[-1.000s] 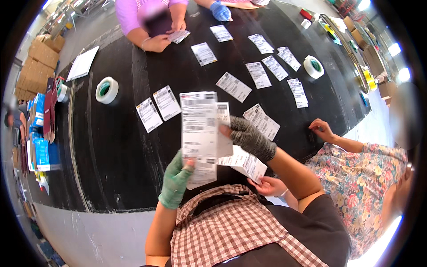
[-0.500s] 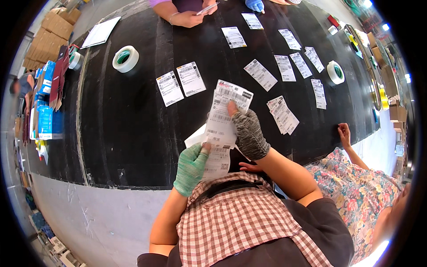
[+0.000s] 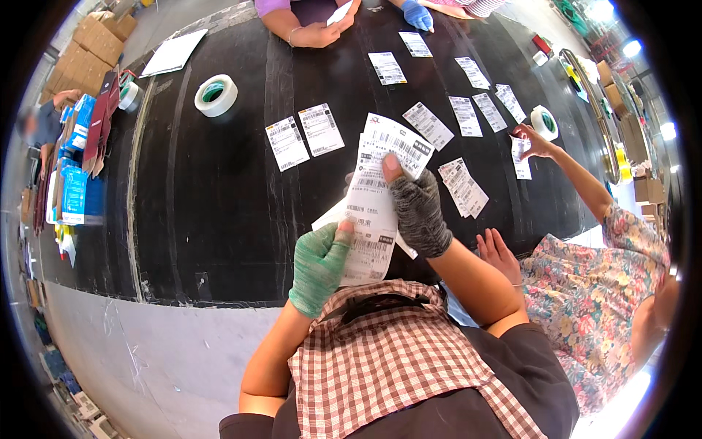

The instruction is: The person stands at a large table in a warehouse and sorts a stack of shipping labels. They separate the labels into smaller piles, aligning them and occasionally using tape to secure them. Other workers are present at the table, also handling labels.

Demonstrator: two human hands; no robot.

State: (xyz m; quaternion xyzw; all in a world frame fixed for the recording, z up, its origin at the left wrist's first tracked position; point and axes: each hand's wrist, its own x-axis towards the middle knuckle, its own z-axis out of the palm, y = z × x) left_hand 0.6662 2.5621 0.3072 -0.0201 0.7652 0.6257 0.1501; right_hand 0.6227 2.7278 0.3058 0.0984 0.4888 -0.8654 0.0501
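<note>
In front of my checked apron I hold a fanned stack of printed shipping labels [image 3: 365,201] over the near edge of the black table [image 3: 212,234]. My left hand [image 3: 320,267], in a green fingerless glove, pinches the lower left side. Gripping the upper right side is my right hand [image 3: 420,212], in a dark grey fingerless glove, thumb on the front. Its other fingers are mostly hidden behind the labels. Two separate labels [image 3: 287,145] lie beyond my hands to the left. On the right, an overlapping group of labels [image 3: 463,189] lies near my right hand.
Several more labels [image 3: 465,117] are spread at the far right. A co-worker's hand [image 3: 536,141] touches one beside a tape roll [image 3: 537,121]. Across the table, another person's hand [image 3: 318,34] holds paper. Another tape roll [image 3: 229,101] and blue boxes [image 3: 74,194] are on the left.
The labels in my hands have spread wider and shifted slightly up and right, with my right hand moving along. The right-hand co-worker has reached forward onto a label.
</note>
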